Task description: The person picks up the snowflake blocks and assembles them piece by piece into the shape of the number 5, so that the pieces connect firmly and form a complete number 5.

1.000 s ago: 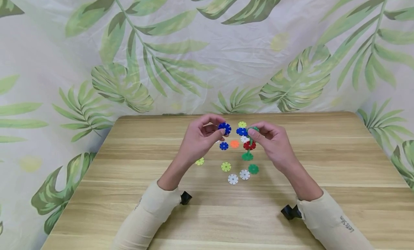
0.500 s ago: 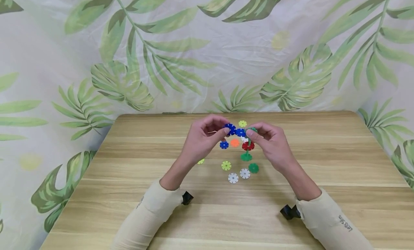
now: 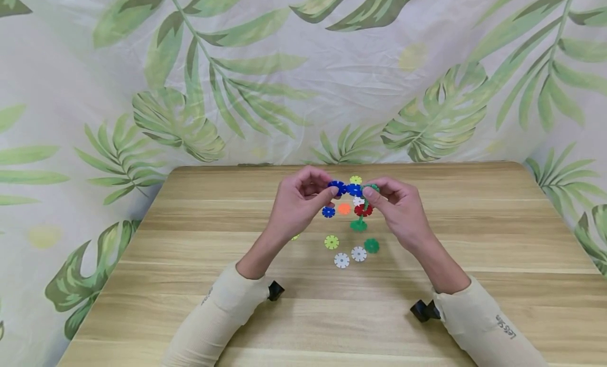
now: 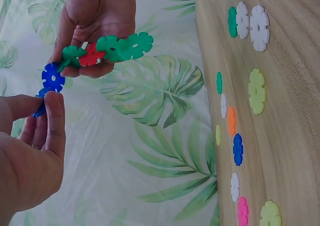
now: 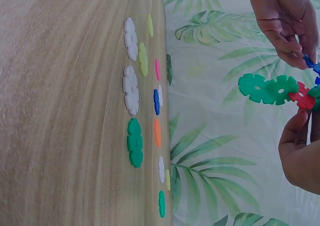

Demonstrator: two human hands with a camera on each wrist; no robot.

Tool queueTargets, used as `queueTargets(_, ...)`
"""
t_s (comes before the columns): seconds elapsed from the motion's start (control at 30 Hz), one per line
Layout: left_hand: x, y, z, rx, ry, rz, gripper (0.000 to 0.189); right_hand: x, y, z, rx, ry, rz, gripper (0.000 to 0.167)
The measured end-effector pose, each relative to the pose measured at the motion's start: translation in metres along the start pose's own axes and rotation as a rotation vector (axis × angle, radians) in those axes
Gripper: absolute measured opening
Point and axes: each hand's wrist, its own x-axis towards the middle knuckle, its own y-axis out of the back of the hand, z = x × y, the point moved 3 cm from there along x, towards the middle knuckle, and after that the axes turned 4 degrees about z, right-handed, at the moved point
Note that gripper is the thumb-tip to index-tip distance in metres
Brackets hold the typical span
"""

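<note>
My left hand (image 3: 299, 203) pinches a blue notched snowflake disc (image 3: 339, 187) between thumb and fingers above the table. Its edge meets a second blue disc (image 3: 354, 190); how deeply the slots engage is too small to tell. That second disc belongs to a linked chain, which my right hand (image 3: 403, 211) grips. A red disc (image 3: 363, 211) and a green disc (image 3: 359, 226) hang below the right fingers. In the left wrist view the chain runs from the blue discs through a green disc (image 4: 73, 56) and the red one to more green (image 4: 137, 45). Fingers partly cover it.
Loose discs lie flat on the wooden table (image 3: 199, 230) under the hands: yellow (image 3: 331, 242), white (image 3: 341, 260), green (image 3: 372, 245), orange (image 3: 344, 209) and blue (image 3: 329, 212) among them. A pink disc (image 4: 243, 211) shows in the left wrist view. Leaf-patterned cloth (image 3: 265, 119) hangs behind.
My left hand has moved right, bringing its blue disc from apart to touching the chain's blue disc. The right hand has stayed nearly in place, with the chain's lower end slightly raised.
</note>
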Motion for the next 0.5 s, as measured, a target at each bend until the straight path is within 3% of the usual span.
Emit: queueTargets(0.5, -0.0005, 0.0003, -0.0004, 0.017, -0.019, -0.009, 0.011, -0.0002, -0.0002, -0.0004, 0.0, 0.011, -0.004, 0.012)
